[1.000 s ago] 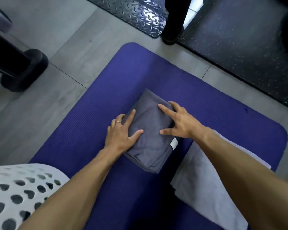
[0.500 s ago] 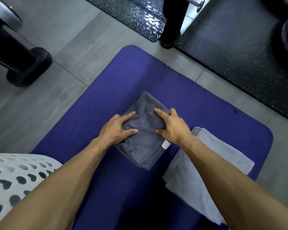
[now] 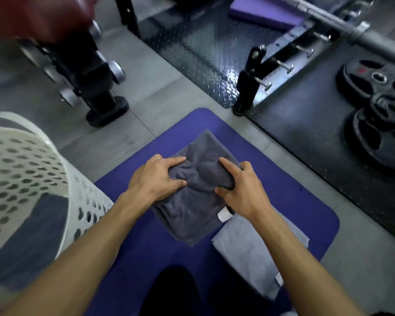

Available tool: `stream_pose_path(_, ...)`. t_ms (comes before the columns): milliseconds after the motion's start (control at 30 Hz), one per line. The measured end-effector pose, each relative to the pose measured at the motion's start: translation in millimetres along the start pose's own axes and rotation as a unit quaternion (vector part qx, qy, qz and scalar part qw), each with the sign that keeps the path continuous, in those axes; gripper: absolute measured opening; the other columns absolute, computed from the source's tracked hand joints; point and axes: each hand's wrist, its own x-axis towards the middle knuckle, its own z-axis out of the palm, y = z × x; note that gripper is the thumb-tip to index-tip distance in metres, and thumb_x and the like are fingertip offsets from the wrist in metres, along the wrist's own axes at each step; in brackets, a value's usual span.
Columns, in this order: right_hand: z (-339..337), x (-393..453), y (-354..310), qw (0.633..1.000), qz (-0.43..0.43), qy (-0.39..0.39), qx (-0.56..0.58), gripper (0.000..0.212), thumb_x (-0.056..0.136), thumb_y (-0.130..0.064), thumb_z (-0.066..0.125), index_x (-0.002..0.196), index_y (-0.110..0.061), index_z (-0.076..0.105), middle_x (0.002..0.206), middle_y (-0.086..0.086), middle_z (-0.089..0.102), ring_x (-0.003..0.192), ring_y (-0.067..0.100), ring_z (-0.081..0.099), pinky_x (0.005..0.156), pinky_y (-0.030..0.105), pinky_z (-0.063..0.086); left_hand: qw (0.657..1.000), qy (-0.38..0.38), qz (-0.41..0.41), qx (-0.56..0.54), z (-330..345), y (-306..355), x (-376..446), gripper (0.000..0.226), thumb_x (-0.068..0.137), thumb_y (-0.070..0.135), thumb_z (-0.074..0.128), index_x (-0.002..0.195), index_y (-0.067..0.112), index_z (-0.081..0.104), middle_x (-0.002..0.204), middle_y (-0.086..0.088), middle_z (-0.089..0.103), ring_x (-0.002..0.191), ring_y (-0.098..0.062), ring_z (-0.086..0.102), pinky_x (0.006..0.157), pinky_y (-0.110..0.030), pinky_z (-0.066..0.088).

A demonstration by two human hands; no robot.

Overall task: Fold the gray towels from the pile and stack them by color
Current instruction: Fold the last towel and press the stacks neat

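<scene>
A folded dark gray towel stack (image 3: 192,213) lies on the blue mat (image 3: 306,201). My left hand (image 3: 155,179) grips its left side, fingers and thumb curled into the cloth. On the stack's right edge my right hand (image 3: 242,190) grips too, thumb pressed into the fabric. The cloth bunches up between both hands. A white tag (image 3: 224,216) shows at the stack's right side. A folded light gray towel (image 3: 255,254) lies on the mat to the right, partly under my right forearm.
A white perforated laundry basket (image 3: 21,179) with dark cloth inside stands at the left. A black bench base (image 3: 105,110) stands behind the mat. A rack foot (image 3: 244,106), a diamond-plate floor sheet (image 3: 203,53) and weight plates (image 3: 379,124) lie to the right rear.
Both hands went from lying flat on the dark stack to curling in and gripping it, bunching the cloth. The view has tilted up, showing more gym gear.
</scene>
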Motion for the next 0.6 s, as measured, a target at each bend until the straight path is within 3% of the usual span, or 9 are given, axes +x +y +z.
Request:
stream_pose_path(133,-34,-36,-63,0.997,-0.062,0.035,0.024,0.075,0.085,-0.041,0.072,0.149,-0.041,0.033,0.116,-0.006,0.038,0.098,0.016,0.049,0.079,0.026,0.042,0.998,0.059,-0.002,0.027,-82,5,-56,0.071,0.070,0.060,0.073,0.135,0.056,0.047,0.121,-0.006,0.054,0.124,-0.028,0.051,0.102,-0.040,0.044)
stream_pose_path(233,-53,-61,-125,0.987,-0.134,0.074,0.042,0.076,0.078,-0.037,0.077,0.146,-0.036,0.043,0.119,0.000,0.049,0.108,0.019,0.054,0.085,0.026,0.041,0.992,0.121,0.008,0.029,-148,-8,-111,0.074,0.061,0.065,0.071,0.132,0.053,0.053,0.131,-0.003,0.060,0.124,-0.025,0.054,0.102,-0.039,0.046)
stream_pose_path(333,-59,-81,-196,0.974,-0.201,0.086,0.064,0.074,0.075,-0.029,0.080,0.143,-0.027,0.051,0.125,0.000,0.061,0.109,0.014,0.058,0.081,0.022,0.040,0.984,0.180,-0.008,0.000,-193,-37,-165,0.068,0.067,0.055,0.079,0.131,0.049,0.056,0.135,0.004,0.061,0.124,-0.021,0.055,0.100,-0.036,0.047)
stream_pose_path(467,-39,-92,-284,0.969,-0.241,0.030,0.055,0.075,0.076,-0.027,0.081,0.144,-0.023,0.050,0.133,0.002,0.061,0.120,0.020,0.056,0.087,0.022,0.040,0.977,0.189,-0.068,-0.073,-229,-97,-218,0.067,0.070,0.045,0.084,0.132,0.043,0.058,0.138,0.009,0.057,0.125,-0.016,0.054,0.092,-0.027,0.042)
stream_pose_path(600,16,-82,-339,0.962,-0.266,-0.061,0.025,0.077,0.075,-0.030,0.083,0.144,-0.021,0.050,0.137,0.005,0.057,0.124,0.023,0.054,0.095,0.026,0.043,0.976,0.150,-0.116,-0.110,-240,-174,-249,0.066,0.070,0.041,0.086,0.131,0.038,0.061,0.141,0.013,0.055,0.129,-0.010,0.049,0.099,-0.021,0.035)
